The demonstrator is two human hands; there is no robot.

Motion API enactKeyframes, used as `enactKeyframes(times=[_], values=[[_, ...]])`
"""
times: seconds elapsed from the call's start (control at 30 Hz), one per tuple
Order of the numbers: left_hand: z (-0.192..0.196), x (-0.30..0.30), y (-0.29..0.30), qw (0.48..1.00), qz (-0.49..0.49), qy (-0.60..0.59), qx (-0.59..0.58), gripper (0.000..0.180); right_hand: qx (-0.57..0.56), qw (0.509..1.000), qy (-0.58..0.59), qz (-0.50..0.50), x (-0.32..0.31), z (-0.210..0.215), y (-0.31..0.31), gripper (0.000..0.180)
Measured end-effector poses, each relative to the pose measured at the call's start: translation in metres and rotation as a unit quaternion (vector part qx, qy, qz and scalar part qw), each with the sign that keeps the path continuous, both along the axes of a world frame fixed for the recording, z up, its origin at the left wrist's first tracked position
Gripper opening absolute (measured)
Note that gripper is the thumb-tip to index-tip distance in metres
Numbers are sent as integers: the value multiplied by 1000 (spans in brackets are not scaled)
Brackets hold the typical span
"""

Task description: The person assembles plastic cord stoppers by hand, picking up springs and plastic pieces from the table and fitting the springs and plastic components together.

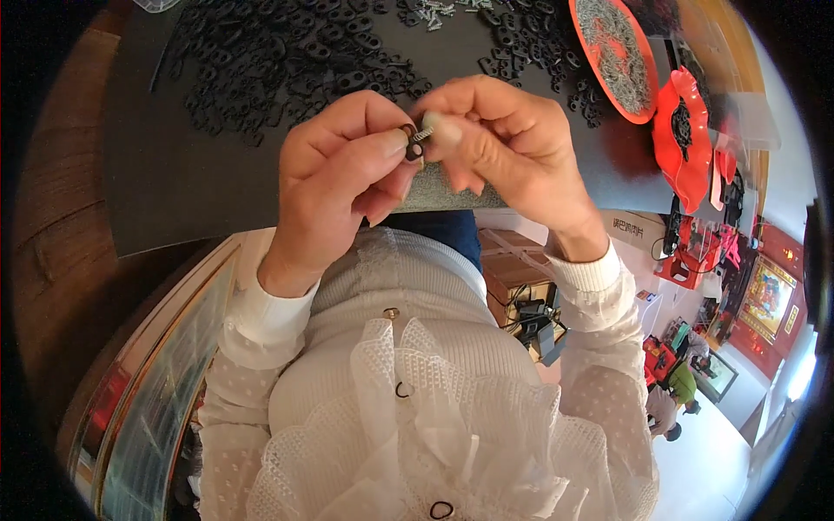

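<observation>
In front of me, at the near edge of the dark table, both hands meet fingertip to fingertip. My left hand [334, 169] is closed, pinching a small black plastic piece with round holes [415, 151], like a cord lock part. A small metal spring [423, 135] shows at that piece, between the two hands. The thumb and fingers of my right hand [521, 143] are pinched together at the spring's other end. My right fingertips partly hide how far the spring sits in the piece.
A wide heap of similar black plastic pieces [278, 52] spreads over the dark table [165, 191], with another pile [530, 43] farther right. Loose springs fill an orange-red plate [641, 116]. Beside it, a red wavy-edged bowl [682, 178] holds black parts. People sit in the background at right.
</observation>
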State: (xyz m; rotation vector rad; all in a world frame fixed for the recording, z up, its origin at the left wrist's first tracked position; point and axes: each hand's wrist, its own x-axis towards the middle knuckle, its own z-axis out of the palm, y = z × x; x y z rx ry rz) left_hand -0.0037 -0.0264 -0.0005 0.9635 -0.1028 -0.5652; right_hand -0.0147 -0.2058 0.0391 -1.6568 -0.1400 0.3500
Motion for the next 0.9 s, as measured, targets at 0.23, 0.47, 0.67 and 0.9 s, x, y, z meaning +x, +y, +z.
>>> enactKeyframes(times=[0.23, 0.47, 0.67, 0.9], values=[[1, 0, -1, 1000, 1, -19, -7, 15, 40, 998, 47, 14, 9, 0, -8, 23], [5, 3, -1, 998, -34, -31, 54, 16, 42, 996, 72, 39, 10, 3, -14, 27], [10, 3, -3, 996, -39, -33, 71, 12, 23, 995, 79, 51, 13, 9, -19, 29], [13, 4, -2, 997, -55, -19, 55, 11, 23, 994, 83, 69, 15, 8, -23, 29]])
